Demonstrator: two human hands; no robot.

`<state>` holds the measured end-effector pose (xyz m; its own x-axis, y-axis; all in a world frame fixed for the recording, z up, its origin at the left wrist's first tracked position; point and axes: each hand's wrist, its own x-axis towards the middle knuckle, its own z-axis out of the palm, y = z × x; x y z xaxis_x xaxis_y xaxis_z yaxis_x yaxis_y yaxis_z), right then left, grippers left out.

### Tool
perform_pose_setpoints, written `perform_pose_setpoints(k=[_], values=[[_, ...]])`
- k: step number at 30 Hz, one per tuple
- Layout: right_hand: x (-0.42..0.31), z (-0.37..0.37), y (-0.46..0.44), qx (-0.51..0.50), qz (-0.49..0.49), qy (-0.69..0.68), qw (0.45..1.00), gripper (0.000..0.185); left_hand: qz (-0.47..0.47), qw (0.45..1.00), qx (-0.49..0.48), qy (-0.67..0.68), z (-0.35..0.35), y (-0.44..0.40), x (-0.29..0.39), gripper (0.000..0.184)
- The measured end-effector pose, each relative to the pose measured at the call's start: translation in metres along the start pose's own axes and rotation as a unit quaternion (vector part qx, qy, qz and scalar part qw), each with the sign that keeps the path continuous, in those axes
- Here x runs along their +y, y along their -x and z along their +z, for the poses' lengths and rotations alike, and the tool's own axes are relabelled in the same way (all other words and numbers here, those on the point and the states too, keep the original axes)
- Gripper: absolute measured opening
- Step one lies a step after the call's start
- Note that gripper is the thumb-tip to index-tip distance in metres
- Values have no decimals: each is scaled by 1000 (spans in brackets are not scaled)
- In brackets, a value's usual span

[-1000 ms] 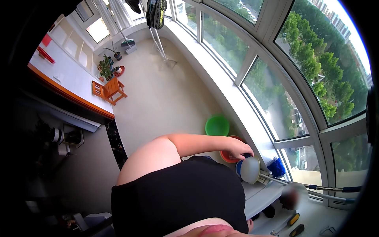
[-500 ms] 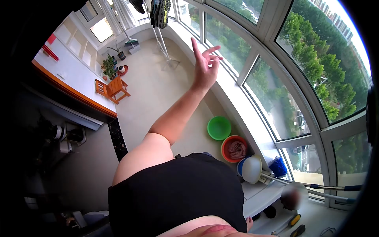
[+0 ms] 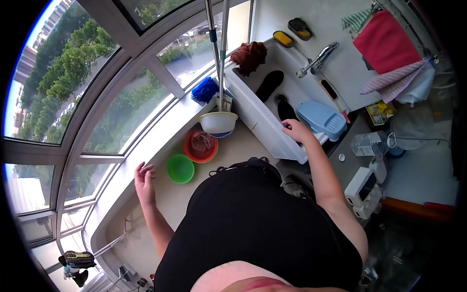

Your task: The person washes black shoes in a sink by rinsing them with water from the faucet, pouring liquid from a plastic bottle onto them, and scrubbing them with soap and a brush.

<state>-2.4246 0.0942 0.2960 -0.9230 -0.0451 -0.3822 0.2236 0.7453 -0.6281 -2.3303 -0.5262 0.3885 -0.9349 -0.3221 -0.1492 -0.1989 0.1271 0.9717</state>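
Observation:
My right hand (image 3: 298, 132) is at the near rim of the white sink (image 3: 250, 109). Its curled fingers are at the near end of a black, shoe-shaped item (image 3: 286, 111) and appear to grip it. A second black, shoe-shaped item (image 3: 269, 85) lies farther up in the basin. Beside my right hand, a light blue plastic washboard (image 3: 318, 118) rests over the sink's right side. My left hand (image 3: 145, 184) hangs in the air near the window sill, fingers loosely bent and apart, holding nothing.
A green basin (image 3: 180, 169) and a red basin (image 3: 200, 155) with cloth stand on the floor. Mop handles (image 3: 222, 53) lean by the window. A faucet (image 3: 318, 60) and a brush (image 3: 329, 89) are behind the sink. Towels (image 3: 386, 44) hang at right.
My view has swung from the long balcony floor and drying rack to the sink. My left arm, stretched out before, is now lower at my side. My right hand has come into clear view.

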Motion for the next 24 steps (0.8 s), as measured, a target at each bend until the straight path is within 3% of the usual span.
perform_pose_setpoints(k=[4,7,10,12,14,15,16,18,22,24], values=[[22,-30,45,44,22,-40,998,42,-36,960,-274,-46,167,4,16,42],[77,-35,84,94,53,-85,991,40,22,908,-401,-119,224,-5,40,41],[110,-43,126,196,100,-110,969,39,17,872,-460,-166,274,-17,64,40],[148,-41,145,375,129,-186,899,41,23,860,-478,-178,305,-27,56,38],[154,-57,165,591,194,-209,755,54,24,843,-502,-191,341,-25,66,39],[187,-56,171,652,234,-183,698,76,24,833,-517,-194,360,-23,66,39],[208,-66,177,657,245,-180,690,76,14,829,-528,-183,377,-22,66,39],[240,-85,180,746,257,-228,570,93,0,824,-539,-178,400,-16,68,39],[275,-119,170,722,318,-207,579,108,20,778,-587,-223,445,-10,89,39],[299,-121,159,787,180,-214,551,114,43,748,-606,-266,460,-14,98,39]])
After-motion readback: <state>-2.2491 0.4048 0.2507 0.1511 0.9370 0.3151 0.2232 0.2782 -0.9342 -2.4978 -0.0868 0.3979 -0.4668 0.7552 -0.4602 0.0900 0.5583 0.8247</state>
